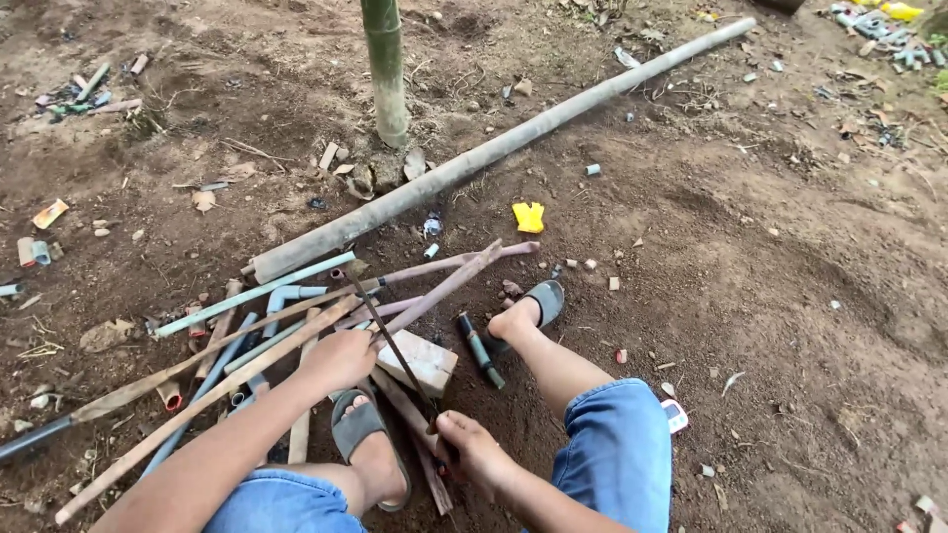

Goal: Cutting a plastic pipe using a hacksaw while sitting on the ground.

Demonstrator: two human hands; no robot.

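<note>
I sit on bare dirt with both sandalled feet out in front. My left hand (338, 357) grips a thin pinkish-brown pipe (444, 288) that slants up to the right over a pale wooden block (427, 362). My right hand (472, 449) holds the handle of a hacksaw (390, 336), whose thin dark blade runs up and left across the pipe beside my left hand. Several other slim pipes (252, 292), grey, pale green and brown, lie in a loose heap to the left of the block.
A long thick grey pipe (494, 150) lies diagonally across the ground behind the heap. A green bamboo stem (385, 69) stands upright at the top. A yellow scrap (528, 216), short pipe offcuts (35, 252) and litter are scattered about. A dark tool (480, 349) lies by my right foot.
</note>
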